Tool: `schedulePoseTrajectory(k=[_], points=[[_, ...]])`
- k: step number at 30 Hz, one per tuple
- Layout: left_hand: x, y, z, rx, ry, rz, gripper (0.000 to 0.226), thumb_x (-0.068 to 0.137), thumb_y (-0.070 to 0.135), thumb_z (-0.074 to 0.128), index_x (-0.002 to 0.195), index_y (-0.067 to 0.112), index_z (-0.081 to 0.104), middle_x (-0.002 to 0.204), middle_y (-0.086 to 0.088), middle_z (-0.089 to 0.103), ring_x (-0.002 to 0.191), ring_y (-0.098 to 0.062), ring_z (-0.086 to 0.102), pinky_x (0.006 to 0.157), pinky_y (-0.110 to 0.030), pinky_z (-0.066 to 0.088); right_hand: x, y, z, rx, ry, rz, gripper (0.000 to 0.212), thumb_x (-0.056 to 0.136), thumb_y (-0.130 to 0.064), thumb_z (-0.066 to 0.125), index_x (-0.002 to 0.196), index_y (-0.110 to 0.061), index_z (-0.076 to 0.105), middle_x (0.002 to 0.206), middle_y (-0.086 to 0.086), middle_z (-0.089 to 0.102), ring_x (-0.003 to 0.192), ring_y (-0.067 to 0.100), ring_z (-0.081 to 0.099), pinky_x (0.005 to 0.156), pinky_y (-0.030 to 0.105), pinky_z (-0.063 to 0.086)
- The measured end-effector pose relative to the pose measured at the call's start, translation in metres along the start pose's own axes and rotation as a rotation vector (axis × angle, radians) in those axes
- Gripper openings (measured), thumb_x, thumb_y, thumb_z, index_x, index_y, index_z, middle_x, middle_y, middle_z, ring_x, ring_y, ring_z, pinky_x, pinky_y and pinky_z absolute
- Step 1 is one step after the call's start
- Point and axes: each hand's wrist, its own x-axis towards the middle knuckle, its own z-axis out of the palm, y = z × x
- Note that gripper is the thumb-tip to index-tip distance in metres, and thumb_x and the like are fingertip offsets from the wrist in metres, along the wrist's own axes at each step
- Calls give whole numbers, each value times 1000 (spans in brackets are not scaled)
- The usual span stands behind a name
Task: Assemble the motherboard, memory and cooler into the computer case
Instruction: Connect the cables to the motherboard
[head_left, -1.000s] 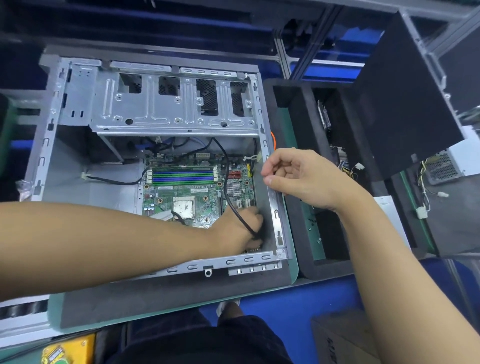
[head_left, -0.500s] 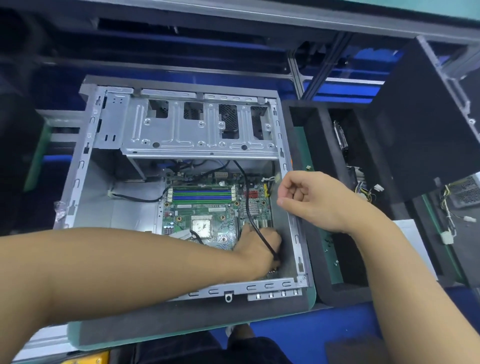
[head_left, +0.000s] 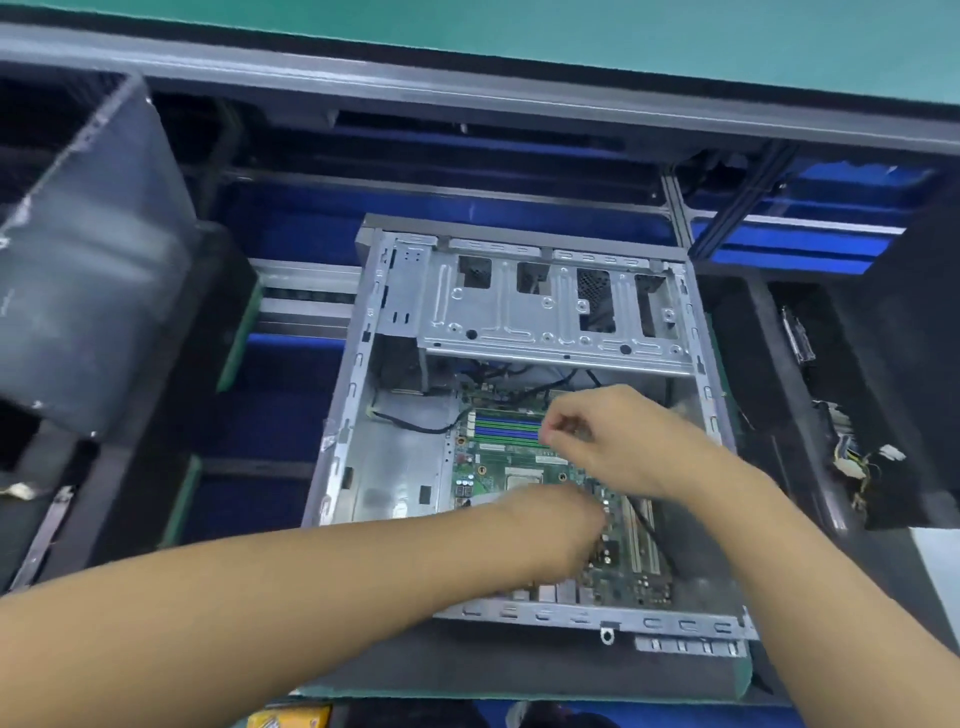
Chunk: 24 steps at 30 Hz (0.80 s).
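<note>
Right hand grip curled together, seemingly empty, above motherboard; left hand blurred, grip unclear.

Both bare forearms are reaching forward and converging; the left hand is showing only as a blur, and the right hand is holding its fingers curled just beyond it.

black foam tray, wire bundle, yellow box

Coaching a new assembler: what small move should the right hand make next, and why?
Probably ease the right hand down to the memory slots: its curled fingers hover at their right end, and the motherboard already lies in the computer case.
</note>
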Motion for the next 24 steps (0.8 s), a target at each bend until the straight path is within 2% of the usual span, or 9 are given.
schedulePoseTrajectory(k=[1, 3, 5, 8, 12, 16, 18, 21, 24], points=[[-6, -11, 2, 3, 35, -59, 12, 92, 5, 54, 81, 10, 53, 82, -8, 53, 76, -28, 56, 62, -37, 48, 14, -9, 4, -17, -49, -33, 15, 101, -31, 56, 102, -27, 71, 79, -21, 60, 73, -3, 54, 62, 12, 39], [-20, -40, 3, 19, 28, -222, 9, 92, 5, 53, 87, 12, 53, 87, -6, 52, 79, -26, 56, 62, -35, 44, 41, -24, 12, -44, -145, -73, 19, 102, -27, 55, 111, -25, 72, 88, -18, 60, 78, 3, 56, 70, 20, 43], [-31, -69, 4, 58, -20, -413, 19, 91, 1, 55, 107, 10, 56, 104, -8, 59, 94, -27, 62, 68, -33, 43, 64, -31, 21, -70, -219, -67, 22, 102, -21, 54, 117, -23, 71, 98, -10, 62, 89, 12, 58, 81, 27, 46], [-41, -98, 5, 67, -34, -579, 34, 90, -4, 52, 122, 7, 56, 120, -8, 60, 108, -26, 62, 74, -31, 42, 83, -30, 34, -108, -283, -39, 27, 101, -13, 52, 121, -21, 69, 114, -1, 68, 95, 17, 60, 81, 25, 42], [-36, -110, 2, 65, 72, -659, 37, 89, -7, 48, 123, 5, 58, 122, -11, 62, 111, -27, 63, 78, -33, 48, 92, -22, 46, -174, -291, -53, 35, 98, -5, 55, 129, -19, 61, 128, 5, 54, 116, 23, 55, 96, 31, 45], [-26, -117, 11, 51, 31, -624, 48, 87, -4, 51, 133, 10, 49, 130, -11, 50, 119, -31, 55, 79, -36, 41, 87, -9, 43, -228, -375, -141, 31, 97, -12, 59, 127, -19, 56, 109, -3, 46, 98, 19, 49, 80, 28, 37], [-22, -120, 16, 11, 48, -665, 51, 86, 0, 55, 134, 10, 46, 131, -11, 44, 120, -31, 51, 81, -38, 41, 81, -4, 45, -280, -430, -173, 39, 97, -15, 61, 134, -19, 51, 111, -5, 45, 97, 16, 48, 81, 28, 38], [-12, -129, 15, 67, 236, -746, 52, 86, 2, 54, 136, 9, 43, 131, -11, 44, 121, -30, 47, 95, -40, 43, 81, 5, 51, -253, -319, -47, 43, 96, -3, 56, 136, -13, 44, 127, 5, 53, 103, 24, 55, 89, 38, 50], [2, -138, 12, -33, 118, -737, 64, 88, 6, 55, 146, 24, 36, 145, -5, 42, 133, -32, 38, 108, -46, 35, 86, 18, 49, -251, -205, 142, 41, 94, 3, 51, 133, -7, 47, 116, 11, 60, 93, 27, 55, 81, 38, 50]])
